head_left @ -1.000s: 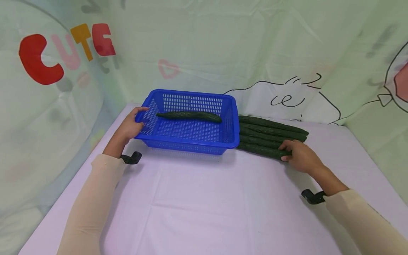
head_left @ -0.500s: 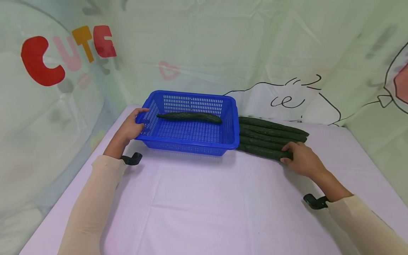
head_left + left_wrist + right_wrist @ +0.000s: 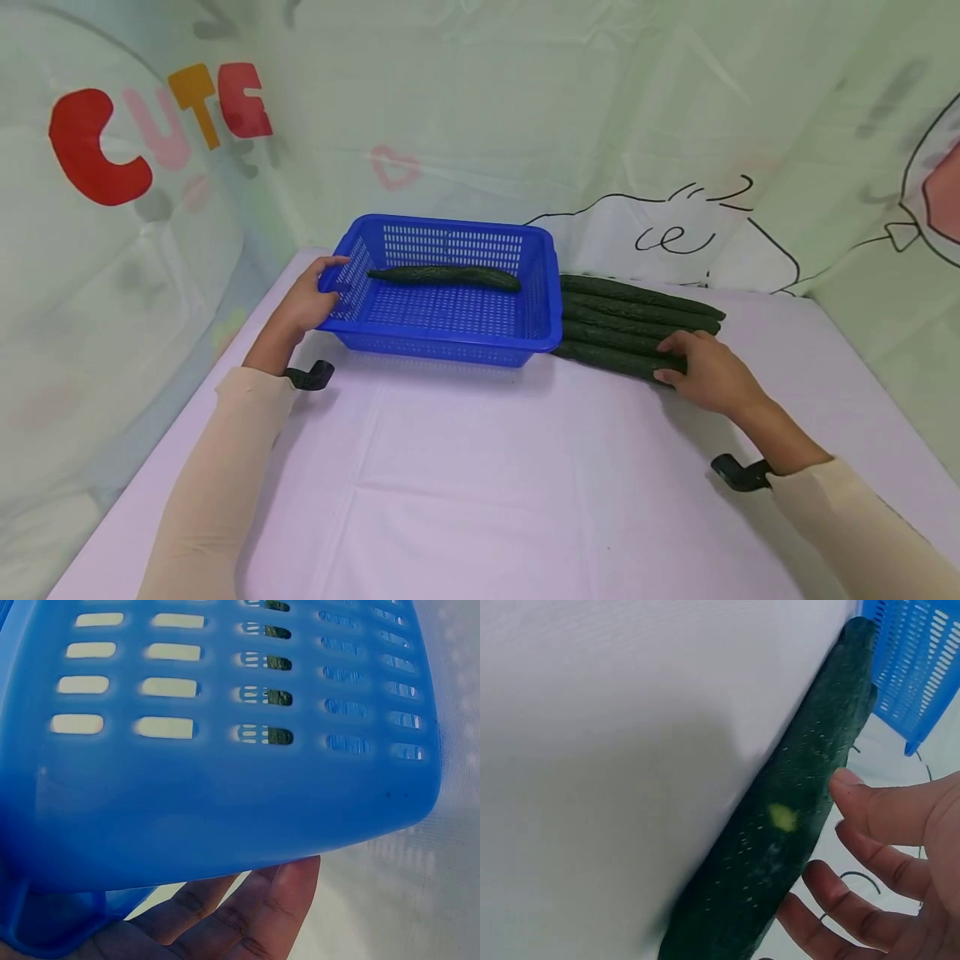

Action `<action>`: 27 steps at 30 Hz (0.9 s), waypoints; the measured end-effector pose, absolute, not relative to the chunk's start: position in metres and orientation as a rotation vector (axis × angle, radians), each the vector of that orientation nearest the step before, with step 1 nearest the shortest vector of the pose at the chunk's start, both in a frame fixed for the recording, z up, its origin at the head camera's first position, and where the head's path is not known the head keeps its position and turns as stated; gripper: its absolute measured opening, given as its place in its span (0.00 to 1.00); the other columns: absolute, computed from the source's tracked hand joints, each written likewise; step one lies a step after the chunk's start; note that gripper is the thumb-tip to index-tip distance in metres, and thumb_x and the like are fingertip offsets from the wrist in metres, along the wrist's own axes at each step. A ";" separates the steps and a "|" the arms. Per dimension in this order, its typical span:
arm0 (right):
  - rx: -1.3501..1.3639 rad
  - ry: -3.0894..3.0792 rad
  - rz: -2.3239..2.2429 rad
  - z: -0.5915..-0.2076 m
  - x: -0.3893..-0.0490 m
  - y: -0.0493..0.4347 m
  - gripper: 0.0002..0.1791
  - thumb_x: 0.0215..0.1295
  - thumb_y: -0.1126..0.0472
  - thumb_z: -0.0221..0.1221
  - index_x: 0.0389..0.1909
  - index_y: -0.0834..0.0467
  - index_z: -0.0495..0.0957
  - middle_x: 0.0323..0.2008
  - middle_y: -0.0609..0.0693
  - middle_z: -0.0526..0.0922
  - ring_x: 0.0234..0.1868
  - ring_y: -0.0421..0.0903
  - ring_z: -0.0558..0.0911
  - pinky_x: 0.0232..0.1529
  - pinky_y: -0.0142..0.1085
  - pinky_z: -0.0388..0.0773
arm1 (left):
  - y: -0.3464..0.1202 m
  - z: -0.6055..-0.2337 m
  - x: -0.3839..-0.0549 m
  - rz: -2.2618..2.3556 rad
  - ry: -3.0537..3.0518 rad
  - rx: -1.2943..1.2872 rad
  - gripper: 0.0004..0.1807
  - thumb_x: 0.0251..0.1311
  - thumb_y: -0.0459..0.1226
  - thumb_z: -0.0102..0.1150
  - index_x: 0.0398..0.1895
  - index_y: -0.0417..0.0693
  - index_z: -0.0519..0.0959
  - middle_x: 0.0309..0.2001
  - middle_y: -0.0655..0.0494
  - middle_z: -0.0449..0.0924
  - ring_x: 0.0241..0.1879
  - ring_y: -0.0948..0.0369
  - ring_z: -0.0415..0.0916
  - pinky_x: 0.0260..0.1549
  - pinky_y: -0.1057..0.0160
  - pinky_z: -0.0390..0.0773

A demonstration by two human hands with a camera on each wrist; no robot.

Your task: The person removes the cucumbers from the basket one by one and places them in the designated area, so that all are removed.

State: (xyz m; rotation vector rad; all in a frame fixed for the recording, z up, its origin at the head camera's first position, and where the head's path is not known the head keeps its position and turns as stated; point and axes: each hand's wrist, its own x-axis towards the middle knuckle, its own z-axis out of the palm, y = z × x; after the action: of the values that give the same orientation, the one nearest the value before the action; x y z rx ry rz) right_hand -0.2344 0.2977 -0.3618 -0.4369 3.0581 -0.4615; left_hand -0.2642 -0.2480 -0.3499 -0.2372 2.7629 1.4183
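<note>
A blue plastic basket (image 3: 450, 341) with slotted walls stands in the middle of the head view. One dark green cucumber (image 3: 442, 275) lies lengthwise inside it. At the basket's left end, my left hand (image 3: 303, 296) grips the rim, its thumb on the inner side. Several more cucumbers (image 3: 637, 312) lie side by side to the right of the basket. My right hand (image 3: 716, 371) is at the right end of the nearest cucumber (image 3: 780, 810). In the right wrist view, its thumb and fingers are spread along this cucumber's upper edge, not wrapped around it.
A white cloth (image 3: 465, 467) covers the table. Behind and beside it hangs a pale green printed curtain (image 3: 480, 108) with letters and drawings. The row of cucumbers reaches close to the basket's right wall.
My right thumb has shifted slightly left along the nearest cucumber, which has moved a touch left. The left hand and basket stay in place.
</note>
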 end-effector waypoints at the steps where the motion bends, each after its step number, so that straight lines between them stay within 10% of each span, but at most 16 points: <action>1: -0.444 3.057 -0.465 -0.361 -0.234 0.297 0.22 0.62 0.60 0.64 0.53 0.69 0.75 0.49 0.71 0.76 0.51 0.68 0.76 0.45 0.60 0.74 | -0.248 -0.350 -0.264 1.419 2.762 -0.238 0.35 0.66 0.28 0.38 0.77 0.57 0.53 0.78 0.37 0.44 0.72 0.33 0.53 0.64 0.33 0.62; 12: -0.606 3.098 -0.573 -0.328 -0.235 0.262 0.07 0.67 0.63 0.59 0.39 0.63 0.82 0.38 0.60 0.84 0.40 0.57 0.83 0.37 0.51 0.78 | -0.249 -0.351 -0.265 1.435 2.756 -0.237 0.35 0.66 0.28 0.38 0.76 0.57 0.54 0.79 0.38 0.43 0.73 0.34 0.52 0.64 0.33 0.61; 22: -0.636 3.105 -0.574 -0.274 -0.248 0.209 0.16 0.69 0.51 0.58 0.31 0.60 0.79 0.28 0.56 0.84 0.24 0.48 0.75 0.25 0.38 0.67 | -0.246 -0.350 -0.266 1.409 2.752 -0.256 0.35 0.67 0.29 0.39 0.77 0.58 0.53 0.78 0.37 0.45 0.73 0.34 0.52 0.65 0.32 0.61; 27: -0.675 3.013 -0.637 -0.252 -0.264 0.168 0.14 0.71 0.52 0.56 0.36 0.60 0.81 0.33 0.56 0.85 0.33 0.50 0.81 0.30 0.41 0.74 | -0.247 -0.349 -0.266 1.410 2.758 -0.266 0.35 0.67 0.29 0.39 0.77 0.59 0.53 0.78 0.38 0.45 0.73 0.34 0.52 0.65 0.32 0.60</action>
State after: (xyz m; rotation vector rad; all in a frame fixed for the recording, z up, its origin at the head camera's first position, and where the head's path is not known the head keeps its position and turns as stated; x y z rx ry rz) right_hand -0.2642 0.1681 -0.2516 -0.6748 3.0132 -0.6371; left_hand -0.2662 -0.2472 -0.3492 -0.2655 2.7579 1.4099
